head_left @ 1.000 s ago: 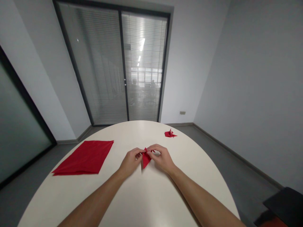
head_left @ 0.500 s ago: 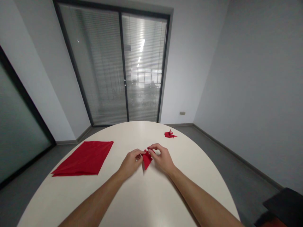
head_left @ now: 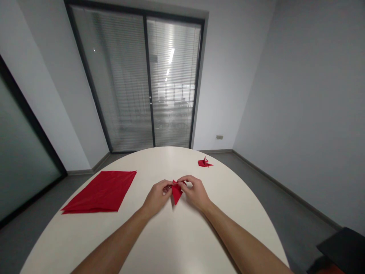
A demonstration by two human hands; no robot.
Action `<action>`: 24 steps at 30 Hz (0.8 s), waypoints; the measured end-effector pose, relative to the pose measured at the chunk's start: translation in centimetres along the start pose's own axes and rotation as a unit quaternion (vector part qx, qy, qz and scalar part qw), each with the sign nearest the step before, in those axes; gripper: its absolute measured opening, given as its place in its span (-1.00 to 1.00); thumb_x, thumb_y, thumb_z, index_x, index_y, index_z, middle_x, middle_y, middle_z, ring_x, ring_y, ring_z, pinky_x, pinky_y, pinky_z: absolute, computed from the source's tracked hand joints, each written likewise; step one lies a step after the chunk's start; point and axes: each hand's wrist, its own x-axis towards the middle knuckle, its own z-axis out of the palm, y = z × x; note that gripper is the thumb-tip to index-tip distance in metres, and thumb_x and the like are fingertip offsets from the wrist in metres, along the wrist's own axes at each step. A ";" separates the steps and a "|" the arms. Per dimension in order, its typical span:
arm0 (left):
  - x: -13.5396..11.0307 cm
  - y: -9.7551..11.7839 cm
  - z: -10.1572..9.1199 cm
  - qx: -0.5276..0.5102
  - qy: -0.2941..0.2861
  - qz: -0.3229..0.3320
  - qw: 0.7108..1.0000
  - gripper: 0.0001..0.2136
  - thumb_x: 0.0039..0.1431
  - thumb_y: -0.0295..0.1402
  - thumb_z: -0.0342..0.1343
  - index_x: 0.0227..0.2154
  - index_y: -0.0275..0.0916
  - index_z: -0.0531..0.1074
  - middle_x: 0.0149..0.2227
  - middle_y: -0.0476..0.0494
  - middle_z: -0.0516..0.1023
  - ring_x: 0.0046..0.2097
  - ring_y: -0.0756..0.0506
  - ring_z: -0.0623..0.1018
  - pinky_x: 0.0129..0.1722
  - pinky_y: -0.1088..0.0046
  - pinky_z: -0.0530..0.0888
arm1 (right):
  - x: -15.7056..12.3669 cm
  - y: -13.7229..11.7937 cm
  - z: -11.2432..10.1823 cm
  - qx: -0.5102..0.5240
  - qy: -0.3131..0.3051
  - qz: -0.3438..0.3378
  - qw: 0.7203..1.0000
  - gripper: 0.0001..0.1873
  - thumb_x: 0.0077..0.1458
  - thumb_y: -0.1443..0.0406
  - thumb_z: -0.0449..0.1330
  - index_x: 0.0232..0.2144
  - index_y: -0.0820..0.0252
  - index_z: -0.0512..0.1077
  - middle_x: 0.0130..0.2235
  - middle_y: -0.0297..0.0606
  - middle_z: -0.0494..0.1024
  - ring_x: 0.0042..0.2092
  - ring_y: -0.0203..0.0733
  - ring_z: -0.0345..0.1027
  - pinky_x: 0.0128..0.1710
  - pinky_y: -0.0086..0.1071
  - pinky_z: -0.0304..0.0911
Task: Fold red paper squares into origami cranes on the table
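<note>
A small folded red paper piece [head_left: 176,192] is held between both hands just above the white round table [head_left: 171,236]. My left hand [head_left: 156,196] pinches its left upper edge with fingers curled. On the other side, my right hand [head_left: 194,191] pinches the top right of the piece, fingertips together. The lower point of the paper hangs down towards the table. Part of the paper is hidden behind my fingers.
A stack of flat red paper sheets [head_left: 99,190] lies on the table's left side. A finished small red folded figure [head_left: 204,163] sits at the far right of the table. Glass doors with blinds stand behind. A dark object [head_left: 342,247] is at the lower right.
The two hands stay pinched on the red paper piece; the fingers shifted slightly at its top and the piece sits a little more upright.
</note>
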 end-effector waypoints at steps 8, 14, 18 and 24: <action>0.0 0.3 -0.1 -0.009 0.009 -0.016 1.000 -0.76 0.13 -0.49 0.10 -0.19 -0.21 0.61 -0.19 -0.15 0.67 -0.24 -0.10 0.60 -0.22 0.41 0.50 | 0.2 0.3 0.4 0.056 0.010 0.025 0.998 -0.89 0.18 0.26 0.24 -0.24 0.13 0.50 -0.23 -0.27 0.61 -0.18 -0.17 0.46 -0.08 -0.26 0.32; 0.2 0.1 -0.1 -0.041 0.043 -0.040 0.997 -0.80 0.15 -0.42 0.13 -0.19 -0.24 0.59 -0.15 -0.20 0.66 -0.18 -0.13 0.62 -0.18 0.38 0.52 | 0.0 0.5 0.4 0.064 0.019 0.040 0.997 -0.79 0.18 0.18 0.25 -0.18 0.15 0.52 -0.19 -0.21 0.62 -0.17 -0.16 0.48 -0.08 -0.25 0.34; 0.2 -0.3 -0.1 -0.048 0.046 -0.042 0.997 -0.80 0.15 -0.42 0.12 -0.20 -0.24 0.59 -0.15 -0.20 0.66 -0.19 -0.12 0.62 -0.16 0.37 0.52 | 0.2 0.7 0.3 0.086 0.040 0.061 0.994 -0.75 0.13 0.12 0.30 -0.24 0.19 0.52 -0.27 -0.20 0.64 -0.24 -0.15 0.51 -0.11 -0.25 0.36; 0.2 -0.2 -0.1 -0.050 0.035 -0.042 0.997 -0.82 0.15 -0.39 0.14 -0.23 -0.24 0.60 -0.18 -0.19 0.66 -0.22 -0.12 0.62 -0.18 0.37 0.52 | 0.2 0.6 0.2 0.119 0.022 0.095 0.988 -0.69 0.11 0.08 0.31 -0.24 0.20 0.54 -0.33 -0.21 0.65 -0.26 -0.13 0.52 -0.15 -0.27 0.37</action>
